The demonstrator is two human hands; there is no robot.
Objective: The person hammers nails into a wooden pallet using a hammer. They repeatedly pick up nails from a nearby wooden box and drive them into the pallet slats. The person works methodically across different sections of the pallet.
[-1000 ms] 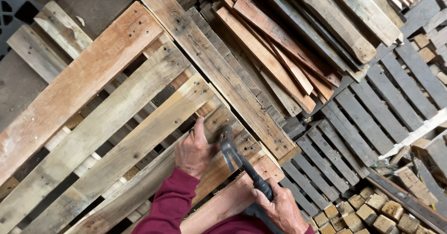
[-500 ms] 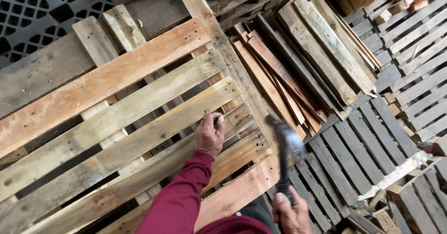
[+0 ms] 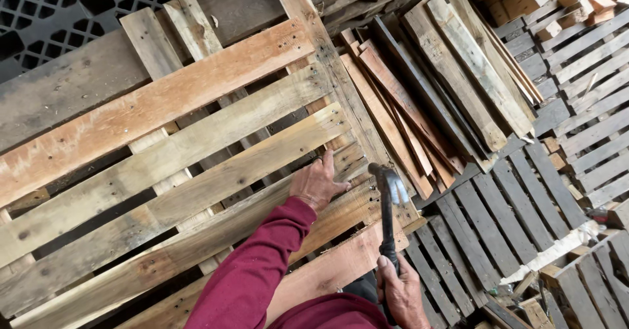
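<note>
The left hand is sitting just below the centre of the frame, palm down with the fingers stretched flat and pointing towards the upper right, while its arm in a dark red sleeve is running down to the bottom edge, bent slightly at the wrist. The right hand is showing at the bottom edge, right of centre, with its back to the camera and the fingers curling tight in a closed fist, thumb lying along the top.
</note>
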